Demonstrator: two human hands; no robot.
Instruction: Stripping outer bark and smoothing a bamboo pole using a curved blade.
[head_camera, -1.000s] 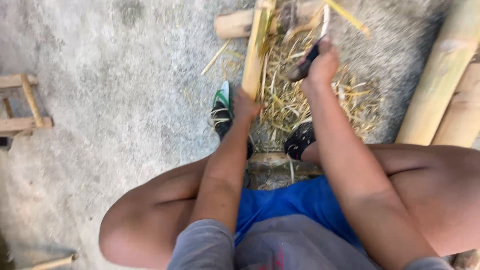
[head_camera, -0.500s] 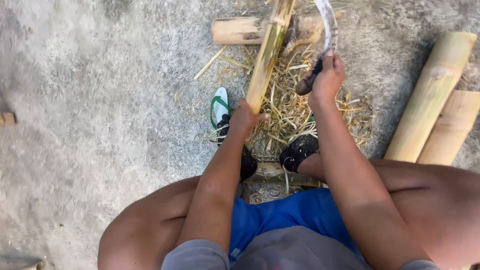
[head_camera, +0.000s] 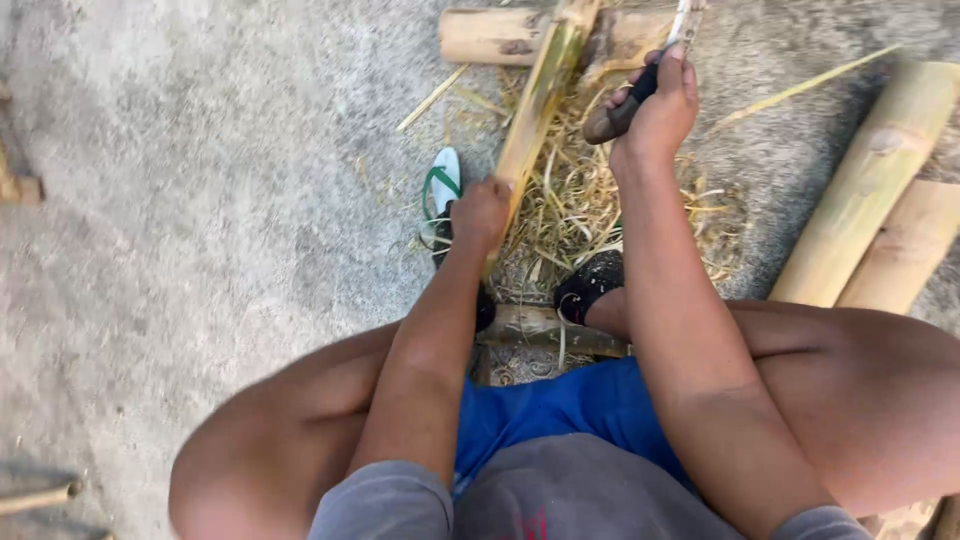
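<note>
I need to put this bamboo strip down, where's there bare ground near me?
Free: the grey concrete ground left of the sandal. Crowded: ahead, shavings and a log surround the left hand and right hand; thick bamboo poles fill the right.

grey short sleeves (head_camera: 385, 495) on both arms; blue shorts (head_camera: 560, 410) below a grey shirt with a small red mark at the hem; bare forearms and knees; a white sandal with green straps (head_camera: 440, 190); a black shoe (head_camera: 590, 280)
</note>
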